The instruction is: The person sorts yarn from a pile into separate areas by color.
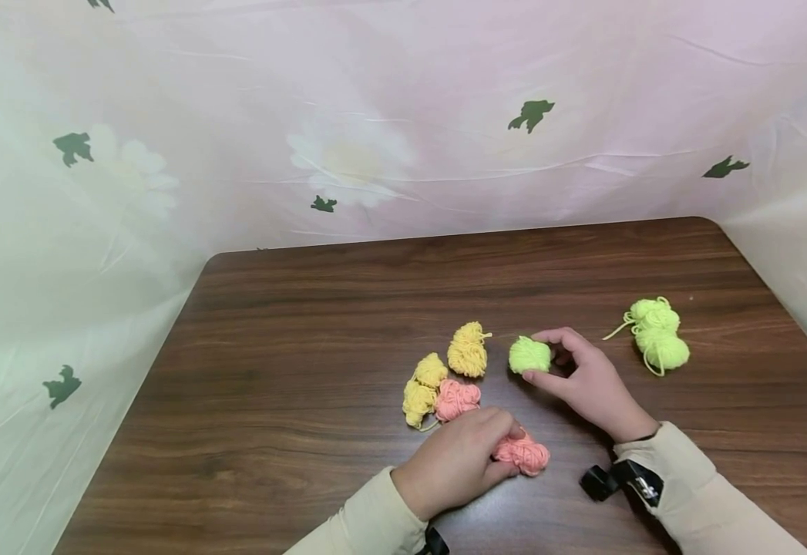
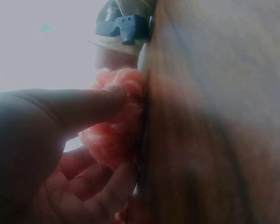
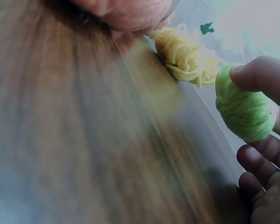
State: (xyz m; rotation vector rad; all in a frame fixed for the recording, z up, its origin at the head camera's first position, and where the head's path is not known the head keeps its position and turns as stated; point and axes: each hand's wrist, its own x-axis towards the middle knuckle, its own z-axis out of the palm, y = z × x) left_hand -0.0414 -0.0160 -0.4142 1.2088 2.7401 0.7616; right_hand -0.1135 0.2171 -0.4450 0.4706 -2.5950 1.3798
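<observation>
Between its thumb and fingers, my left hand [image 1: 460, 461] holds a pink yarn ball [image 1: 526, 453] low at the wooden table. The left wrist view shows the thumb across that pink yarn [image 2: 113, 140], with fingers curled beneath. My right hand [image 1: 592, 379] pinches a small lime-green yarn ball [image 1: 529, 355], thumb on one side and fingers on the other. In the right wrist view the green ball [image 3: 242, 107] sits under the thumb tip. A second pink ball [image 1: 457, 399] lies just beyond my left hand, partly covered by it.
Two yellow yarn bundles lie left of the green ball, one upright [image 1: 469, 351] and one longer [image 1: 424, 391] against the pink ball. Farther right rests a lime-green yarn bundle [image 1: 658, 339] with a loose tail. A printed curtain [image 1: 403, 123] hangs behind the brown table [image 1: 271, 347].
</observation>
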